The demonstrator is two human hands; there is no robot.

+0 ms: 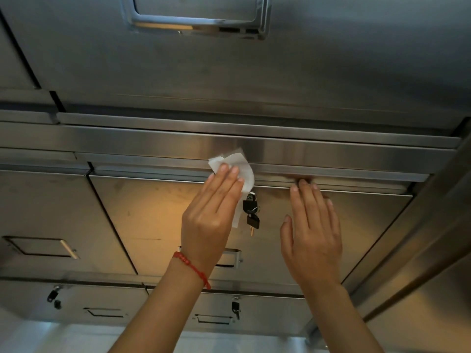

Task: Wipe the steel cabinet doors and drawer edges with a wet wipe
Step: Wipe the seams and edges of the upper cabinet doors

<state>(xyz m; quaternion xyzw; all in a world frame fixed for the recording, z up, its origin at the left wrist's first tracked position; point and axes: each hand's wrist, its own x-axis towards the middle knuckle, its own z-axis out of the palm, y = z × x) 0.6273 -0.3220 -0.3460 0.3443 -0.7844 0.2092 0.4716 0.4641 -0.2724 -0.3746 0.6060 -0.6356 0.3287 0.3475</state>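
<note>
Head view. Brushed steel cabinet front (158, 220) fills the frame, seen from below at a steep angle.

Centre of frame: left hand (211, 212), fingers straight and flat, pressing a crumpled white wet wipe (238, 165) against the top edge of the steel drawer (293, 178). Wipe pokes out above the fingertips and hangs down along the right side of the hand. Not clenched; the wipe is held by flat pressure. Thin red beaded bracelet (192, 268) sits on the left wrist.

Right of centre: right hand (313, 233), released, fingers straight, fingertips touching the same drawer edge. It grasps nothing.

Between the two hands: small black-headed keys (251, 212) hang from a lock just beneath the drawer edge, touching the wipe's trailing side.

Top centre of frame: recessed chrome rectangular pull handle (198, 20) on the upper steel door (331, 59).

Lower left: a recessed steel handle (40, 247) on the neighbouring panel. Bottom of frame: a lower row of drawers, each with a recessed handle; second set of black keys (235, 309) at bottom centre, another black key pair (53, 298) at bottom left.
</note>
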